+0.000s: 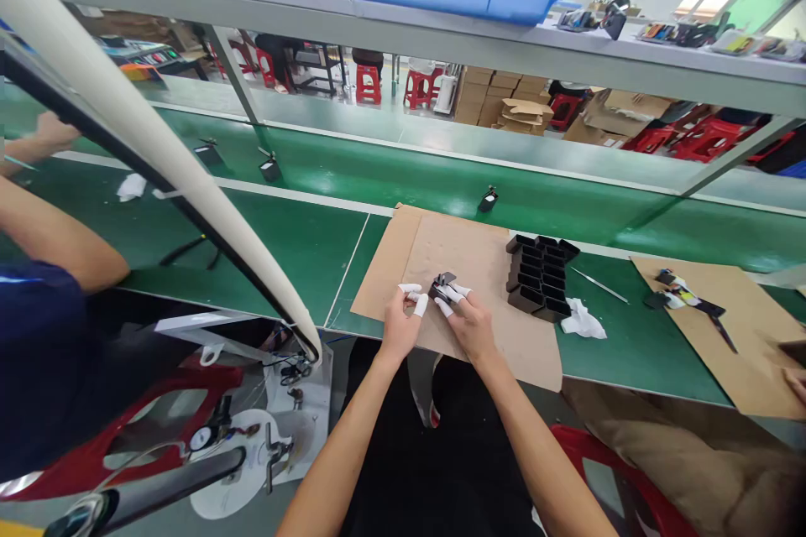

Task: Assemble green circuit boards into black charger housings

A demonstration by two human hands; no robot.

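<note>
Right hand (pixel 473 327): grips black case (pixel 444 278), seemingly steadying it.
Left hand (pixel 401 324): just beside; grip unclear.
Black boxes (pixel 537 275): across right edge of cardboard (pixel 463 247), likely for reach.

Cardboard sheet (pixel 466 247) observed as matt paper; black boxes (pixel 532 275) noted as smooth plastic; gloss recorded on green strip (pixel 353 183).

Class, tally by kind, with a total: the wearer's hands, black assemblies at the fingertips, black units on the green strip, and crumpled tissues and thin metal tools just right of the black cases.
Left hand and right hand: 2
Black assembly: 1
Black units: 3
Crumpled white tissue: 1
Thin metal tool: 1
Total: 8
</note>
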